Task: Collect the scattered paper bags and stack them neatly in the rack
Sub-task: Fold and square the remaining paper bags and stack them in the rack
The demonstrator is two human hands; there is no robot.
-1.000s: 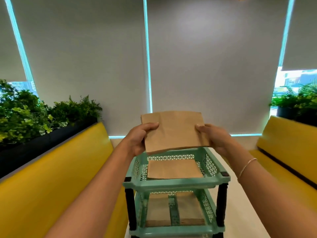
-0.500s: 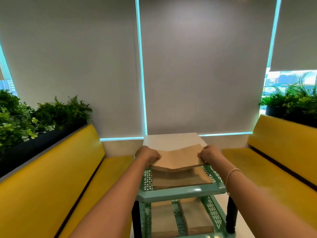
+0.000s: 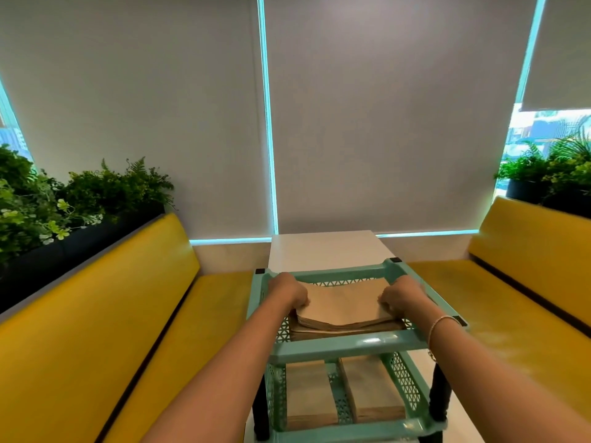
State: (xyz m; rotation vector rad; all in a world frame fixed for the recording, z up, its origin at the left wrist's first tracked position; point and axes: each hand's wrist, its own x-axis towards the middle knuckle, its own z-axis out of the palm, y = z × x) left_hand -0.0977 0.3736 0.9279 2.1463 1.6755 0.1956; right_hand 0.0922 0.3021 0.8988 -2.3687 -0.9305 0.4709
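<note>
Both hands lowered a bundle into the rack's top tier

Left hand point(image 3: 289, 292) and right hand point(image 3: 401, 295) reached forward, fingers curled round the paper bags point(image 3: 343, 306) in the rack point(image 3: 348, 345) (two stacks lay below).

the fingertips of the left hand point(image 3: 289, 294) and the right hand point(image 3: 401, 297) are tucked under the edges of the top paper bags point(image 3: 343, 306), so how they curl cannot be told, and those bags cover most of the pile beneath them in the rack point(image 3: 348, 345). the rack's front rail hides the far ends of the two lower stacks of bags point(image 3: 308, 394), and its base runs off the bottom edge. both forearms are cut off there too, the right yellow bench point(image 3: 511, 302) is smeared, and the view through the window strip point(image 3: 543, 126) is too bright to make out.
</note>
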